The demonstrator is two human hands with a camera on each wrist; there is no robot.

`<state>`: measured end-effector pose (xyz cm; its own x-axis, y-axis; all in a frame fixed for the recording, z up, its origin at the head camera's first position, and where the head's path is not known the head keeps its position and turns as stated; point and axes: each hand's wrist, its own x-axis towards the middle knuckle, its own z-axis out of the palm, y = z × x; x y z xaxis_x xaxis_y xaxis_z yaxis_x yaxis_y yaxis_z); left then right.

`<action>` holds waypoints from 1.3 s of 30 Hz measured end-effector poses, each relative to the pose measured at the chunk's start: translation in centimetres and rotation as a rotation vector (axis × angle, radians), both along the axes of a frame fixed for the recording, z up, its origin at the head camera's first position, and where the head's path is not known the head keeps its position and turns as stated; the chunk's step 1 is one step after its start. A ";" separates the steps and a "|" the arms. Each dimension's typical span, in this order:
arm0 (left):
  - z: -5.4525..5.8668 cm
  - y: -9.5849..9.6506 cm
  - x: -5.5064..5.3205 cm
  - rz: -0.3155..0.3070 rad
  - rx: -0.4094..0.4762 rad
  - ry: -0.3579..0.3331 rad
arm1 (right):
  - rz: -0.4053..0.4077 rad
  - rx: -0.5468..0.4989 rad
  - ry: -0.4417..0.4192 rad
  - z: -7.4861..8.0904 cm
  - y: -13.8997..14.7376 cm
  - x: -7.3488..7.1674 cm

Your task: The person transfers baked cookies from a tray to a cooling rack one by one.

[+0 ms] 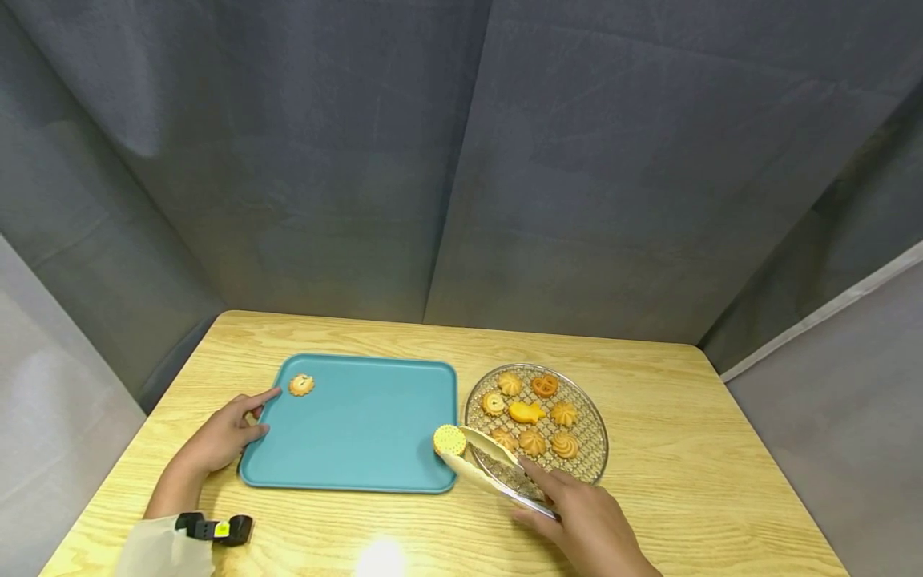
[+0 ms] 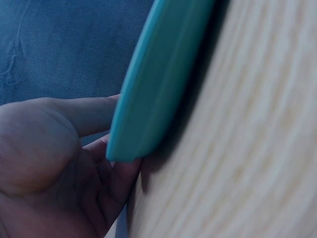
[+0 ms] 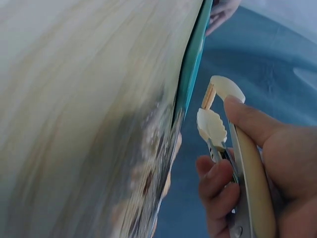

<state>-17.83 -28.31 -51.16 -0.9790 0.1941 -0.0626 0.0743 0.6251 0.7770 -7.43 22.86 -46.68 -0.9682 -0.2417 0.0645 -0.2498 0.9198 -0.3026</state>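
Note:
My right hand grips a pair of tongs with pale tips. Between those tips is a round yellow dotted cookie, held over the right edge of the teal tray. In the right wrist view the thumb lies along one arm of the tongs and the fingers curl round the other. My left hand touches the tray's left rim with index finger and thumb spread apart. One scalloped cookie lies in the tray's far left corner.
Beside the tray, to the right, stands a round woven-patterned plate with several cookies, among them a fish-shaped one and a pretzel-shaped one. Both stand on a wooden table, with grey curtains behind.

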 end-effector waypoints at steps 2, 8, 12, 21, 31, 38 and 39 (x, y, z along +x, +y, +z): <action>0.0 0.1 0.0 -0.002 0.009 0.000 | -0.027 -0.010 -0.036 0.2 1.0 0.2; -0.1 0.0 -0.1 0.004 0.011 -0.005 | -0.099 0.010 -0.087 0.6 4.2 0.8; -0.1 -0.1 -0.1 0.002 0.007 -0.005 | -0.102 0.032 -0.122 0.8 6.2 1.3; 0.0 -0.2 -0.2 -0.002 0.002 -0.005 | -0.068 0.070 -0.212 1.2 9.0 1.8; -0.1 -0.2 -0.2 -0.003 0.005 -0.001 | -0.006 0.095 -0.238 0.5 9.6 2.2; -0.1 -0.1 0.0 -0.003 0.016 0.000 | -0.069 0.082 -0.262 0.7 9.1 2.2; -0.1 -0.1 0.0 -0.006 0.014 0.001 | -0.072 0.086 -0.264 0.8 9.1 2.2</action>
<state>-17.87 -28.45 -51.28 -0.9779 0.2008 -0.0585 0.0789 0.6134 0.7858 -5.22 31.93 -45.89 -0.9635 -0.1658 -0.2104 -0.1061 0.9574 -0.2686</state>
